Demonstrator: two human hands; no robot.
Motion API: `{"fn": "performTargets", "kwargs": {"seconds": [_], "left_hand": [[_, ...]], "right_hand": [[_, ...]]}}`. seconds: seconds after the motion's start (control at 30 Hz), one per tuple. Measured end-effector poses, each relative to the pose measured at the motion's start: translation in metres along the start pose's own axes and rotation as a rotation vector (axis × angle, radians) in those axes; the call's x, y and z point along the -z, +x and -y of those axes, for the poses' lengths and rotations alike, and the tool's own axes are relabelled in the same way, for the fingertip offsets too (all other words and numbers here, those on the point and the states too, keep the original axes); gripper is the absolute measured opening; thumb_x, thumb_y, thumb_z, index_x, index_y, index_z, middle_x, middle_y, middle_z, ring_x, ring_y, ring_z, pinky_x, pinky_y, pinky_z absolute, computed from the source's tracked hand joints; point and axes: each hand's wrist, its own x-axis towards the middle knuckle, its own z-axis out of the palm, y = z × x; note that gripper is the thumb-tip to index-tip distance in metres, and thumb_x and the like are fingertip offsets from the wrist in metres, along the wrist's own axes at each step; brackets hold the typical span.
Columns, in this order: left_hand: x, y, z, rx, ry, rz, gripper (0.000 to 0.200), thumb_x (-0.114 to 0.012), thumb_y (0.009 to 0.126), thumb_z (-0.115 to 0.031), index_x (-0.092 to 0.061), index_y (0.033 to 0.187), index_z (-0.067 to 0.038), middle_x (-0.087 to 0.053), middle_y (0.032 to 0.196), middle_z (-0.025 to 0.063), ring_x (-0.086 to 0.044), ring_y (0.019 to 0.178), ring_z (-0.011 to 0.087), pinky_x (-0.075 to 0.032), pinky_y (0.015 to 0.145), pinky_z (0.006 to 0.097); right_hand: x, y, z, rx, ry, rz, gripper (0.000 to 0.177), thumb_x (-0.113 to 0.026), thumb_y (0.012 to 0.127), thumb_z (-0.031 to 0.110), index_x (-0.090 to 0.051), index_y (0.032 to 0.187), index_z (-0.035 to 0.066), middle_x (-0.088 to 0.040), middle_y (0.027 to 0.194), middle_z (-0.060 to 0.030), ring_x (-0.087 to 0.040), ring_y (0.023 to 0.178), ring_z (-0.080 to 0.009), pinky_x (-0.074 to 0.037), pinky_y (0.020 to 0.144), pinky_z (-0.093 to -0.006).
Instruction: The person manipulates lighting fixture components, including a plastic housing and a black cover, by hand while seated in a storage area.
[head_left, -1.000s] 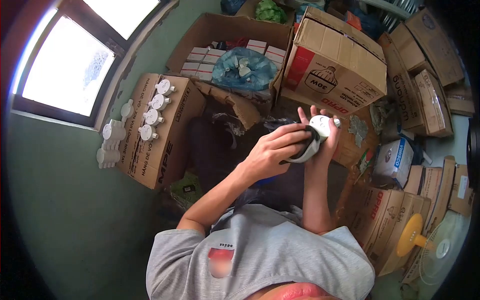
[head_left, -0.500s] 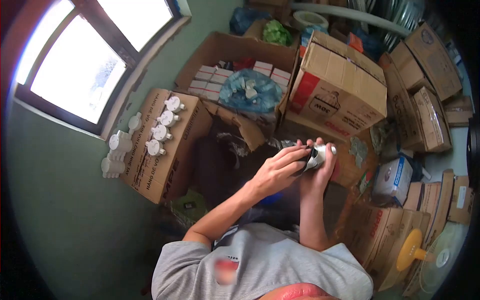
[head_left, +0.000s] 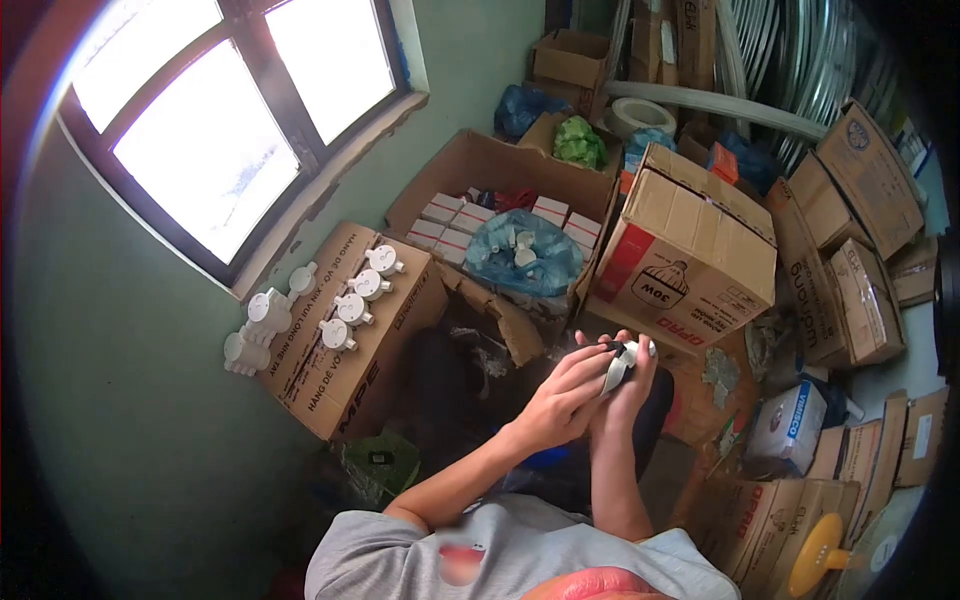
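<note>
In front of my lap, both hands come together around a small black-and-white object [head_left: 620, 365], mostly covered by fingers; its exact kind I cannot make out. My left hand [head_left: 565, 392] lies over its near side with the fingers bent across it. From the other side, my right hand [head_left: 630, 392] wraps it, and a white end shows near the fingertips. To the left, several white round junction boxes [head_left: 352, 308] stand in a row on a cardboard box [head_left: 335, 400]. More of these white boxes [head_left: 247, 352] are stacked along its wall side.
An open carton [head_left: 420, 190] holds small white boxes and a blue plastic bag [head_left: 510, 250] with white fittings. Right of it stands a large bulb carton [head_left: 700, 230]. More cartons [head_left: 840, 290] and a yellow-centred fan [head_left: 818, 555] line the right side. A window [head_left: 210, 150] is upper left.
The view has tilted, so the surroundings sit lower in it. My hands remain together on the object, which has turned and is more covered by my fingers.
</note>
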Motion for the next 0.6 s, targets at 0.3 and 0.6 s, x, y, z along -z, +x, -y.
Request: {"fn": "performTargets", "kwargs": {"seconds": [0.3, 0.6], "left_hand": [[0.007, -0.006, 0.004, 0.07, -0.022, -0.14, 0.025, -0.078, 0.079, 0.01, -0.077, 0.103, 0.001, -0.075, 0.122, 0.0172, -0.073, 0.114, 0.035, -0.061, 0.095, 0.0409], [0.03, -0.03, 0.01, 0.413, -0.205, -0.263, 0.023, -0.077, 0.09, 0.006, -0.076, 0.113, 0.002, -0.074, 0.123, 0.0179, -0.072, 0.116, 0.0291, -0.056, 0.098, 0.036]], "right_hand": [[-0.008, -0.012, -0.007, 0.131, -0.109, -0.008, 0.021, -0.055, 0.111, 0.026, -0.042, 0.119, 0.012, -0.056, 0.108, -0.0068, -0.064, 0.097, -0.0251, -0.059, 0.098, -0.0655], [0.001, -0.002, -0.005, 0.195, -0.187, -0.129, 0.022, -0.051, 0.11, 0.025, -0.042, 0.117, 0.006, -0.056, 0.11, -0.0093, -0.064, 0.102, -0.0279, -0.062, 0.096, -0.0664]]}}
